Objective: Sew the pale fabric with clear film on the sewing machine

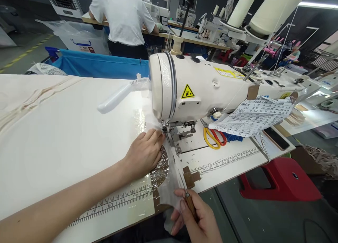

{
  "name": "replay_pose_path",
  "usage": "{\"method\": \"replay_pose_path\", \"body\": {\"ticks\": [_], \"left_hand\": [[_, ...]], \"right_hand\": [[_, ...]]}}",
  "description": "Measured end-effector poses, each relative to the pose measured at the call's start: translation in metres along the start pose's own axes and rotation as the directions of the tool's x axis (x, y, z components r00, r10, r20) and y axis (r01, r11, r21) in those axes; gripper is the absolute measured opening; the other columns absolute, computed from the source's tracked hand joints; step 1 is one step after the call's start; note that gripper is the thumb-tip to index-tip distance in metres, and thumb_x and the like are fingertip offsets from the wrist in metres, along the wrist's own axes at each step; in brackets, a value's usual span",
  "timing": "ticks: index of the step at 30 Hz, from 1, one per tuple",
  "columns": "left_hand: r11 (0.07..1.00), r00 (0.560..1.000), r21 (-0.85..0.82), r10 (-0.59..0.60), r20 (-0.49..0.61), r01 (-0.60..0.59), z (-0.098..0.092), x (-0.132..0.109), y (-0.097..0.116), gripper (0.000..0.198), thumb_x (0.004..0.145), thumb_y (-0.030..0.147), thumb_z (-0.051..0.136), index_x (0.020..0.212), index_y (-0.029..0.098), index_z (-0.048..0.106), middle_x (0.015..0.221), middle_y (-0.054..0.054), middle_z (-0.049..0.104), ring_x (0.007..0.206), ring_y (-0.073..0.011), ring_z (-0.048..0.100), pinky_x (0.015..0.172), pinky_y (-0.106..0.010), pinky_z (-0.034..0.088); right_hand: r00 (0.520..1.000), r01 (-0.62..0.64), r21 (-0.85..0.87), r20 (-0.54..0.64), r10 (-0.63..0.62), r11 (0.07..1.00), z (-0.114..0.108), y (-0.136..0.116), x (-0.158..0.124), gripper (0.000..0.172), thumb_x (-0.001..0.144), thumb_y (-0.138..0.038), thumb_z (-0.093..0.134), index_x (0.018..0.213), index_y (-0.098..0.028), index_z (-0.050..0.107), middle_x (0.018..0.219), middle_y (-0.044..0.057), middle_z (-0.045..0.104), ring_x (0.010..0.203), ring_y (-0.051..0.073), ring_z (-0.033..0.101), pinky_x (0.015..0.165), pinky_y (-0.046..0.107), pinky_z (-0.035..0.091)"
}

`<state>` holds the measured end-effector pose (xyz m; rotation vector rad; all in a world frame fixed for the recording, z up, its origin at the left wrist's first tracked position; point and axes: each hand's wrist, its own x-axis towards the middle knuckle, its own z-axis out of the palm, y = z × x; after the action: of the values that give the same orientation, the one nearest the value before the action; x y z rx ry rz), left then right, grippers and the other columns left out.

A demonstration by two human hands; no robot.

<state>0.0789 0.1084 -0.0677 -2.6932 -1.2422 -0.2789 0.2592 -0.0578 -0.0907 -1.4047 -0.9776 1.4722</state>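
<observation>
— Fabric, is that what's under the needle?

— Yes, a thin white fabric strip (169, 179) runs from under the presser foot (169, 130) of the white sewing machine (200, 88) down to the near edge of the table (66, 137).

— And the hands?

— The left hand (145, 151) lies flat, fingers spread loosely on the strip just beside the foot, pressing rather than gripping. The right hand (195, 218) sits at the table's edge, fingers curled around a wooden-handled awl (188, 197), its metal tip pointing up along the cloth; the strip's loose end hangs by those fingers.

— Anything else around?

— Yellow-and-red scissors (213, 137) lie beside the needle plate, under a printed paper sheet (253, 116) taped to the machine. A person in a white shirt (124, 17) stands at a far bench.
</observation>
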Motion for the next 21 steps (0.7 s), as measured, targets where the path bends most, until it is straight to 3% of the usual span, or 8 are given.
{"method": "replay_pose_path", "body": {"ticks": [7, 13, 21], "left_hand": [[0.998, 0.992, -0.021, 0.055, -0.110, -0.057, 0.001, -0.005, 0.002, 0.043, 0.097, 0.020, 0.039, 0.130, 0.003, 0.060, 0.124, -0.017, 0.064, 0.118, -0.0302, 0.052, 0.090, -0.043, 0.045], [0.995, 0.990, -0.036, 0.084, -0.114, -0.089, -0.002, -0.009, 0.010, 0.041, 0.093, 0.018, 0.040, 0.123, 0.003, 0.065, 0.126, -0.018, 0.063, 0.116, -0.0296, 0.053, 0.095, -0.042, 0.042], [0.991, 0.984, -0.004, 0.130, -0.122, -0.131, -0.001, -0.011, 0.014, 0.043, 0.086, 0.018, 0.046, 0.122, 0.003, 0.065, 0.124, -0.017, 0.064, 0.116, -0.0299, 0.052, 0.100, -0.043, 0.042]], "right_hand": [[0.998, 0.066, -0.079, 0.006, -0.066, 0.995, -0.004, 0.002, -0.002, 0.050, 0.100, -0.063, 0.051, 0.113, -0.018, 0.066, 0.073, 0.004, 0.067, 0.052, 0.014, 0.067, 0.053, 0.022, 0.051], [0.994, 0.082, -0.108, 0.088, -0.072, 0.991, -0.006, 0.004, -0.001, 0.046, 0.103, -0.060, 0.047, 0.114, -0.018, 0.065, 0.075, 0.004, 0.068, 0.052, 0.014, 0.066, 0.052, 0.021, 0.048], [0.989, 0.119, -0.102, 0.096, -0.110, 0.988, -0.002, -0.006, 0.003, 0.039, 0.104, -0.055, 0.049, 0.117, -0.021, 0.066, 0.083, 0.004, 0.068, 0.056, 0.012, 0.065, 0.056, 0.022, 0.052]]}}
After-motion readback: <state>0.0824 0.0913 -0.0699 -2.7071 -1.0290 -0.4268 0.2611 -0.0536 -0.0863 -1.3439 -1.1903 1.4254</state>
